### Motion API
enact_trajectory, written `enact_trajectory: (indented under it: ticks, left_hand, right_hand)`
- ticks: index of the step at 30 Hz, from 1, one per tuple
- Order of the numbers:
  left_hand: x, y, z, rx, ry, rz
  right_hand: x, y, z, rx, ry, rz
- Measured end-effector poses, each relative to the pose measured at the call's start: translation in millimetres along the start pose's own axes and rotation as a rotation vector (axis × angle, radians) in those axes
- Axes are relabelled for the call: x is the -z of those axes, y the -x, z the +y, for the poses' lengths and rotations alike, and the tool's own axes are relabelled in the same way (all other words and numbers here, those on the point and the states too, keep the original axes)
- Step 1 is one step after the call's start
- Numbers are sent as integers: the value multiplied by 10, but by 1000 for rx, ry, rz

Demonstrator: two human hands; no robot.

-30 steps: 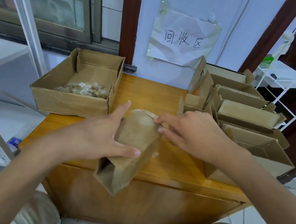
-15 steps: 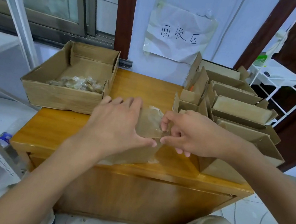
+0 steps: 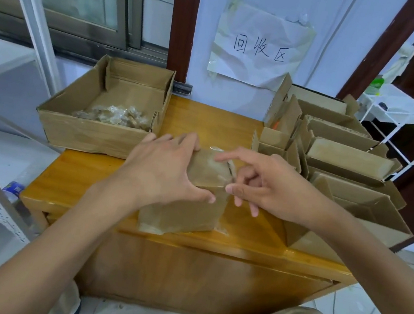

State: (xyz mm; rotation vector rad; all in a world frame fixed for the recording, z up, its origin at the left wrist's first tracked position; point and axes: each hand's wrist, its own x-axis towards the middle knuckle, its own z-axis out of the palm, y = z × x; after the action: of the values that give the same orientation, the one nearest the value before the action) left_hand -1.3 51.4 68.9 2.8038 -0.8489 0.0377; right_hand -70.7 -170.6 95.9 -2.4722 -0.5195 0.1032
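Left hand [image 3: 161,168] grips the small box [image 3: 192,208] under it, right hand [image 3: 268,187] alongside pinches the tape [image 3: 221,167] edge; peel barely started, looks mostly stuck.

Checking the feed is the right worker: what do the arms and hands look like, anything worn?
The left forearm and right forearm are bare, no sleeves in view. The left hand and right hand wear no gloves; no ring, watch or wristband shows.
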Motion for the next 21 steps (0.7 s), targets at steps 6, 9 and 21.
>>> enact_trajectory:
  ticks: [6, 9, 21]
  left_hand:
    - [-4, -21, -1, 7, 11, 9]
    - [2, -35, -5, 15, 24, 1]
    - [-4, -41, -3, 14, 21, 0]
  right_hand:
    - [-79, 120, 110, 32, -23, 98]
    - [-53, 206, 145, 55, 30, 81]
    - [-625, 184, -72, -195, -214, 594]
